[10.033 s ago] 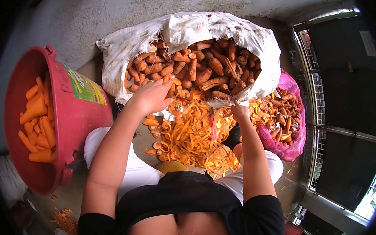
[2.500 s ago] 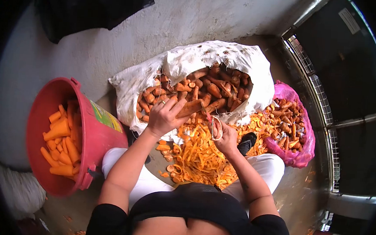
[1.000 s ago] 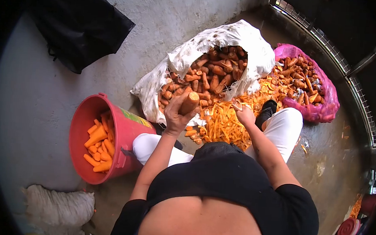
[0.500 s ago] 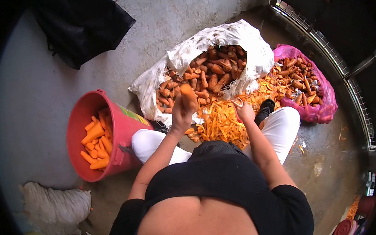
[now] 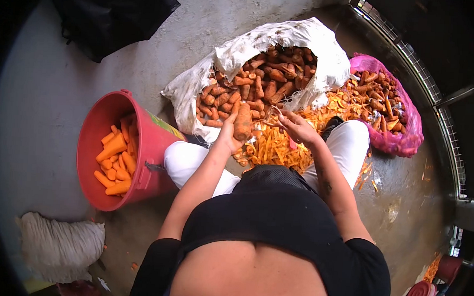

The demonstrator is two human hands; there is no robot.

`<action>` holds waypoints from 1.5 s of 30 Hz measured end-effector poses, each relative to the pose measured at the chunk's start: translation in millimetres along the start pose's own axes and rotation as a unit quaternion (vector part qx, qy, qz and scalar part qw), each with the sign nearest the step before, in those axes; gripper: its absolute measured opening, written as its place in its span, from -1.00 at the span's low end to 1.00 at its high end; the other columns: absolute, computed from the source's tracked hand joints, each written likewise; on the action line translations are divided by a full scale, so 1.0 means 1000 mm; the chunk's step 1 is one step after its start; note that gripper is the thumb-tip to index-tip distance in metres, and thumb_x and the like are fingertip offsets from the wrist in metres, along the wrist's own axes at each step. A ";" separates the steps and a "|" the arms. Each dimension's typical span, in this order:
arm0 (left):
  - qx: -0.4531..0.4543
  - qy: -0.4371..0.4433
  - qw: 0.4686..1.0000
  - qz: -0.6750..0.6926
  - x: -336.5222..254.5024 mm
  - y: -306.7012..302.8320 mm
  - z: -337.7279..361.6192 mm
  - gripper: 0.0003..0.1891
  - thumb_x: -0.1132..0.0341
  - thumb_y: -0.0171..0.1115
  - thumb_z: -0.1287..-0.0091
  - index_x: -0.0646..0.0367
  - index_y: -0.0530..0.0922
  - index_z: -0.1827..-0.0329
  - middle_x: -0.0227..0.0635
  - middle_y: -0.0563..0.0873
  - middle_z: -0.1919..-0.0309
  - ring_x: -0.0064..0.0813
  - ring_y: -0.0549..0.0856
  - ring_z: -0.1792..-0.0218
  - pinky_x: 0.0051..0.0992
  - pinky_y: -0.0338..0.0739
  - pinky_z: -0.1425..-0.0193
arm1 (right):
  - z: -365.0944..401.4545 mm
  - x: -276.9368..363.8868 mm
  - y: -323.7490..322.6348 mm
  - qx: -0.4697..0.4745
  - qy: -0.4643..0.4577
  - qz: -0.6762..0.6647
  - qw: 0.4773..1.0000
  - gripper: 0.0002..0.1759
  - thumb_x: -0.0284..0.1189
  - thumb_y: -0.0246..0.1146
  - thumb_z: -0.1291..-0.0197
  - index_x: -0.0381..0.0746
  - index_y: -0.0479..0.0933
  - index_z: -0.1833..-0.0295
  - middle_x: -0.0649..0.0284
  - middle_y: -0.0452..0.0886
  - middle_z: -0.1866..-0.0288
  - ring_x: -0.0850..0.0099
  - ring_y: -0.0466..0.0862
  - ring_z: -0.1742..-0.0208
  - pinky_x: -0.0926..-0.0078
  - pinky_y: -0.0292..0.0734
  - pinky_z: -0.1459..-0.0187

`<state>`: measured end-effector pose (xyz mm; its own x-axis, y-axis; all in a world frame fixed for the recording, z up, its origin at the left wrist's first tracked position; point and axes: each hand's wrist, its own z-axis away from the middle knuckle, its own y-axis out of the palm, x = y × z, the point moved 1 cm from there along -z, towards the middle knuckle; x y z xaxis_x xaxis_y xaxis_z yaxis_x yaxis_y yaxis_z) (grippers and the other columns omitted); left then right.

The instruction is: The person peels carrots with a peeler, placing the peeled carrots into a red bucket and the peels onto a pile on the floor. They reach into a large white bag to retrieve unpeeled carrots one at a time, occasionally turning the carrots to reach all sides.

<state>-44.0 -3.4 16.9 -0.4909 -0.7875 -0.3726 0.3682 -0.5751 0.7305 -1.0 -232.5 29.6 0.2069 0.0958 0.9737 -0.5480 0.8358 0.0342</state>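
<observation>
- L hand [image 5: 228,136] closed part-way round a thick unpeeled carrot [image 5: 243,122], palm side against it; as I see it on the head cam, it's a hold, not a loose touch.
- Carrot sits at approx. 1 o'clock from the L palm, touching. Long axis runs roughly 12 to 6, upper end pointing away from the wearer.
- R hand [image 5: 301,131] is at approx. 3 o'clock from the carrot, near but apart, fingers reaching back twd 10. L is the nearer hand, being in contact.
- R hand narrow at the fingertips, w/ a thin pale tool [image 5: 275,111] there; prob. a peeler, but too small for me to be sure.
- White sack [image 5: 333,67] opens at 12 to 1 from the carrot, full of unpeeled carrots [image 5: 270,89].
- Peelings [image 5: 280,156] heaped at approx. 4 from the carrot, below both hands.
- Pink bag [image 5: 410,134] at approx. 3 from R hand, w/ carrot scraps; R knee [image 5: 351,141] partly in btwn.
- Red bucket [image 5: 158,146] at 8 to 9 from L hand, peeled carrots [image 5: 115,148] inside. L knee [image 5: 182,163] crowds that side, close against the rim side.
- Gap btwn carrot and R fingertips: nothing I can see blocking it.
</observation>
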 end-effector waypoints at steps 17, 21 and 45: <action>0.077 0.008 0.997 0.026 -0.003 0.051 0.052 -0.56 0.03 -0.10 -0.47 0.17 0.40 -0.21 -0.25 0.63 0.20 -0.43 0.64 0.28 -0.40 0.62 0.24 | 0.009 0.048 -0.008 -0.175 -0.109 0.173 0.963 -0.55 -0.20 -0.01 -0.46 -0.33 0.56 0.29 0.42 0.44 0.59 0.67 0.44 0.48 0.64 0.39 0.41; 0.032 -0.003 0.999 0.029 0.002 0.040 0.043 -0.58 0.06 -0.09 -0.47 0.16 0.39 -0.21 -0.24 0.63 0.17 -0.40 0.66 0.28 -0.36 0.65 0.23 | 0.017 0.079 0.012 -0.234 -0.123 0.312 0.912 -0.48 -0.10 0.10 -0.36 -0.24 0.61 0.53 0.35 0.39 0.79 0.56 0.49 0.57 0.53 0.36 0.44; -0.059 0.001 0.998 -0.006 0.008 0.049 0.048 -0.74 0.06 0.05 -0.39 0.00 0.53 0.32 -0.57 0.56 0.58 -0.62 0.58 0.59 -0.59 0.51 0.52 | -0.007 0.126 0.069 -0.115 -0.471 0.515 0.707 -0.62 -0.37 0.27 0.03 -0.11 0.39 0.82 0.38 0.39 0.81 0.41 0.40 0.66 0.39 0.26 0.48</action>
<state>-67.8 -27.4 76.9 -0.4933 -0.7814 -0.3821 0.4528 -0.6058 0.6542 -7.0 -158.9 152.7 -0.8973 0.4046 0.1766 0.1537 0.6613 -0.7342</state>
